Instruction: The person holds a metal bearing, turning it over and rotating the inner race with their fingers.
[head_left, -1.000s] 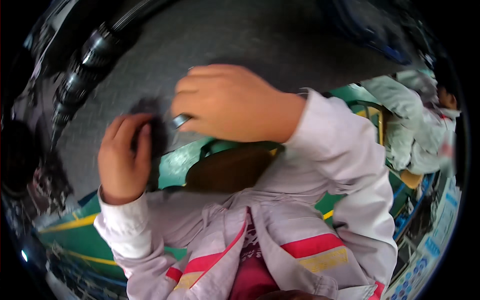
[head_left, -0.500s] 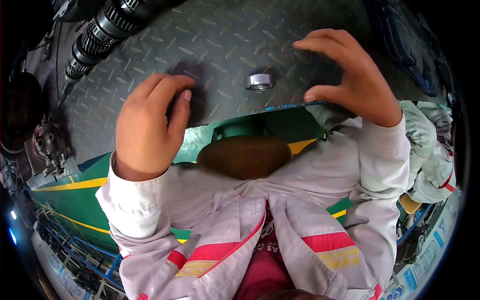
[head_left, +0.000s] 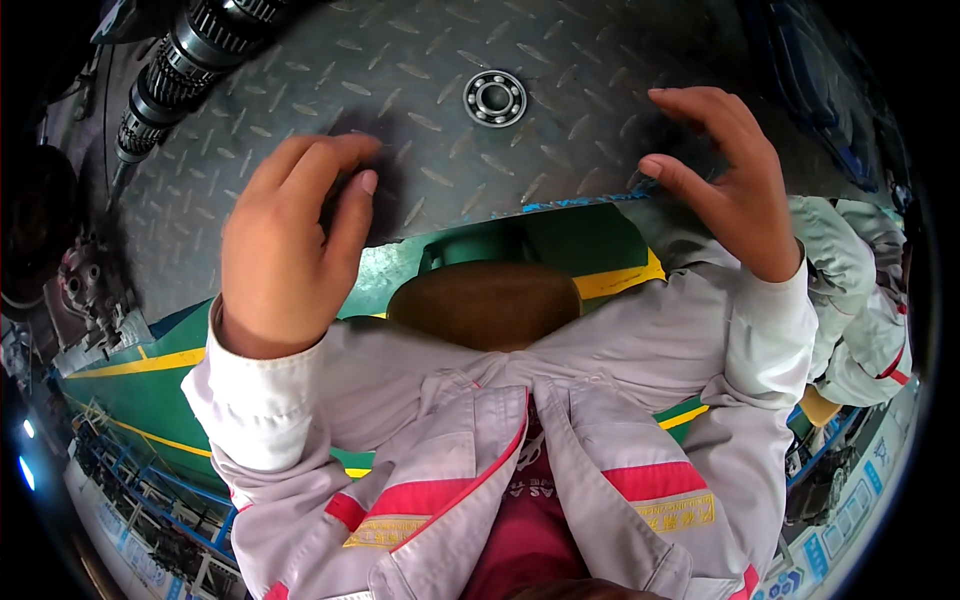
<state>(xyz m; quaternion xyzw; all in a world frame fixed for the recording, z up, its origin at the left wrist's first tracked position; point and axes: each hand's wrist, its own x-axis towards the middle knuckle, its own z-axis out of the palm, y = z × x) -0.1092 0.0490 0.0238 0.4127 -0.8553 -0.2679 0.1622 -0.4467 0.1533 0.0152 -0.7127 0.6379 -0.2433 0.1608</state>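
Ball bearing (head_left: 495, 117) lying flat, axis upright, left fingers (head_left: 345, 152) loosely parted, right fingers (head_left: 712, 108) spread

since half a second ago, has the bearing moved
Yes, forward: the bearing now lies farther from the near edge of the metal table.

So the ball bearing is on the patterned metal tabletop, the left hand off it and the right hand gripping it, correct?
The grip is wrong: the head view shows the right hand open and apart from the ball bearing. The bearing is on the metal tabletop, untouched by the left hand.
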